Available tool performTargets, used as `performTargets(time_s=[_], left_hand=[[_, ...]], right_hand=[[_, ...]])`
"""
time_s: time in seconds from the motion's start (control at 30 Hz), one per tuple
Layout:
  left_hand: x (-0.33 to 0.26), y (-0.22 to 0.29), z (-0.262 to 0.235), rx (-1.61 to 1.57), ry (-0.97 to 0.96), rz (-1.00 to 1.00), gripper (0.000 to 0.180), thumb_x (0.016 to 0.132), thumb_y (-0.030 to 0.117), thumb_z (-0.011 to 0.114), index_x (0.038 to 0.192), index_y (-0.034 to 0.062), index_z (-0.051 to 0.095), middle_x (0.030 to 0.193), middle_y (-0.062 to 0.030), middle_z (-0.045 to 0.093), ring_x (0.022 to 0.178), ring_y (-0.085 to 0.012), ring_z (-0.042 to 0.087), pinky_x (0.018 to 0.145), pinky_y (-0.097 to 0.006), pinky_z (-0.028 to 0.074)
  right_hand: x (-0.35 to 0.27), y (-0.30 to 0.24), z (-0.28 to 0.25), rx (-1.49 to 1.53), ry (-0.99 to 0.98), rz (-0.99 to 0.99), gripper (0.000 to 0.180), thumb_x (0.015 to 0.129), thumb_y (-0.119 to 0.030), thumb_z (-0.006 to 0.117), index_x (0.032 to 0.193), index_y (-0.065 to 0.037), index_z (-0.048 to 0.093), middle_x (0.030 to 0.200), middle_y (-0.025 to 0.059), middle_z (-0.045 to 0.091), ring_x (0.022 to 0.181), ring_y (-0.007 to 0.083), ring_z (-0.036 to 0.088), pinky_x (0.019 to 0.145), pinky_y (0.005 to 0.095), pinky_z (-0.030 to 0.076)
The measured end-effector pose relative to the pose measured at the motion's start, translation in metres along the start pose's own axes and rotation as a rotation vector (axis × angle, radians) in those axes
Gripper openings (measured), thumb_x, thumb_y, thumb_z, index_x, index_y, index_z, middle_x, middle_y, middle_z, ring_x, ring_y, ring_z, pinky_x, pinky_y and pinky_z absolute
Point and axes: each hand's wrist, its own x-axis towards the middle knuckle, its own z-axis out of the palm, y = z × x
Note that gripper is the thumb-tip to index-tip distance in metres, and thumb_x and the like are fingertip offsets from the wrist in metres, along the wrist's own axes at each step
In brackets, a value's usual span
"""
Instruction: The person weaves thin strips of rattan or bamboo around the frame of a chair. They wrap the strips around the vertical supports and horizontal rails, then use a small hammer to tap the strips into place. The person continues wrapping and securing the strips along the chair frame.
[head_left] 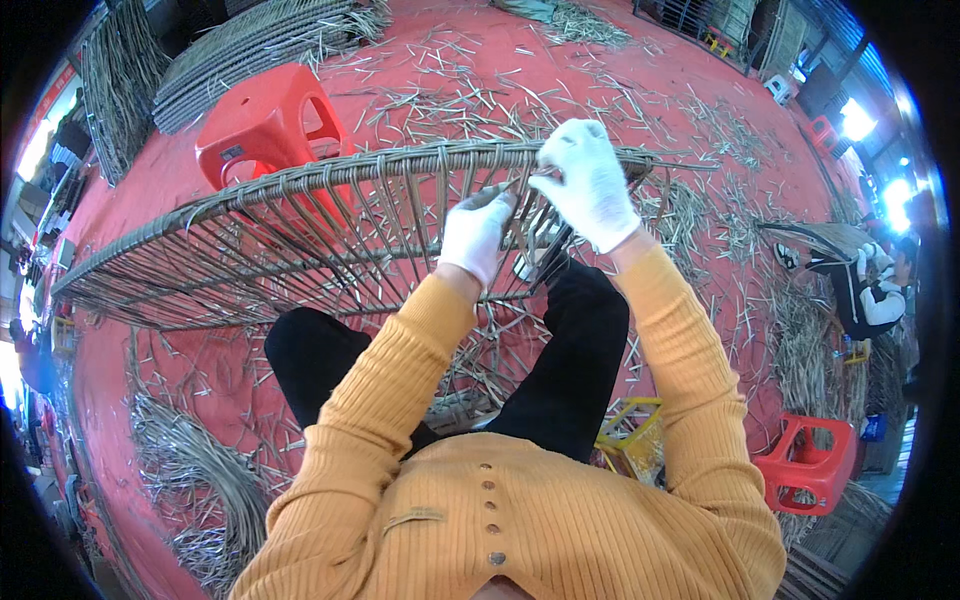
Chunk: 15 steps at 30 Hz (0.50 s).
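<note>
A long curved wicker frame (300, 185), brown-grey with a braided rim and many thin upright strands, spans the space in front of my knees. My left hand (475, 237), in a white glove with greyed fingertips, is closed on a wicker strand just below the rim. Beside it, at the rim's right part, my right hand (590, 185) in a white glove has its fingers curled and pinched by the thumb. A strand runs between the two hands; its exact end under the right fingers is hidden. Dark strands hang below the right hand by my knee.
A red plastic stool (265, 115) stands behind the frame, another red stool (812, 462) at the right. Loose strips (450, 105) litter the red floor; a long bundle (205, 480) lies left. Woven panels (260, 55) are stacked at the back. Another person (865, 290) sits at the far right.
</note>
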Motion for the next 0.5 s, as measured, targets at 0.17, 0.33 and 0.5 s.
performTargets(time_s=[0.17, 0.33, 0.5], left_hand=[[-0.015, 0.096, -0.043, 0.498, -0.091, 0.54, 0.028, 0.107, 0.02, 0.059, 0.095, 0.0025, 0.077, 0.073, -0.0009, 0.067, 0.059, -0.0062, 0.051, 0.055, -0.026, 0.04], [-0.033, 0.082, -0.07, 0.337, -0.024, 0.088, 0.032, 0.108, 0.026, 0.059, 0.107, -0.0017, 0.076, 0.071, 0.0053, 0.061, 0.061, -0.0036, 0.052, 0.052, -0.025, 0.038], [0.006, -0.007, -0.067, 0.106, -0.22, 0.085, 0.04, 0.111, 0.025, 0.049, 0.142, -0.0006, 0.056, 0.111, -0.0036, 0.066, 0.099, -0.015, 0.065, 0.092, -0.034, 0.054]], right_hand=[[0.006, 0.001, -0.004, 0.594, 0.157, 0.374, 0.02, 0.089, -0.009, 0.079, 0.106, -0.002, 0.073, 0.104, 0.0077, 0.071, 0.093, 0.0192, 0.067, 0.086, 0.0318, 0.053], [0.026, -0.009, -0.003, 0.44, -0.207, 0.068, 0.018, 0.086, -0.028, 0.08, 0.096, -0.013, 0.08, 0.089, 0.0032, 0.073, 0.098, 0.0242, 0.064, 0.09, 0.0392, 0.048], [0.029, -0.039, 0.023, -0.416, -0.097, -0.222, 0.023, 0.076, -0.029, 0.079, 0.094, -0.016, 0.07, 0.094, 0.0025, 0.063, 0.107, 0.0286, 0.058, 0.095, 0.0496, 0.043]])
